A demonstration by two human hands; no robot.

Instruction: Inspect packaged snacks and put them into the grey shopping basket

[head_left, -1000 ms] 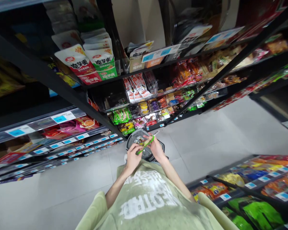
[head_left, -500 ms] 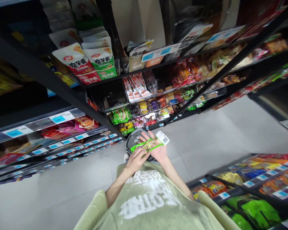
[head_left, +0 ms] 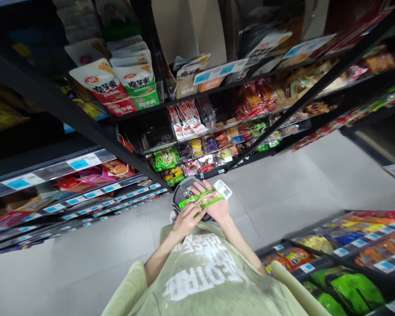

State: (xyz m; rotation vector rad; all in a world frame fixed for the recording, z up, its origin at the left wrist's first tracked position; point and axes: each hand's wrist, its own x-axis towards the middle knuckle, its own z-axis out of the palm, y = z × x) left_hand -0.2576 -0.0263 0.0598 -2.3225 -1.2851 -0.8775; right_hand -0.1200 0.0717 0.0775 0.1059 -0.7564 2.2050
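Note:
A slim snack packet (head_left: 208, 199), clear with bright green edges, lies slantwise across my right palm. At its upper right end is a white label with a barcode (head_left: 224, 190). My left hand (head_left: 187, 219) has its fingers closed on the packet's lower left end. My right hand (head_left: 220, 210) is turned palm up beneath the packet, its fingers stretched out and apart. Below both hands, a grey basket (head_left: 175, 196) shows in part, with some small items inside that I cannot make out. My forearms and shirt hide its near side.
Black shelving stands ahead, bearing white, red and green snack pouches (head_left: 131, 83) and small packets (head_left: 166, 158) lower down. A slanting shelf post (head_left: 95, 127) is at left. Behind on the right, another shelf holds green bags (head_left: 357, 289). Grey tiled floor (head_left: 283, 188) runs between.

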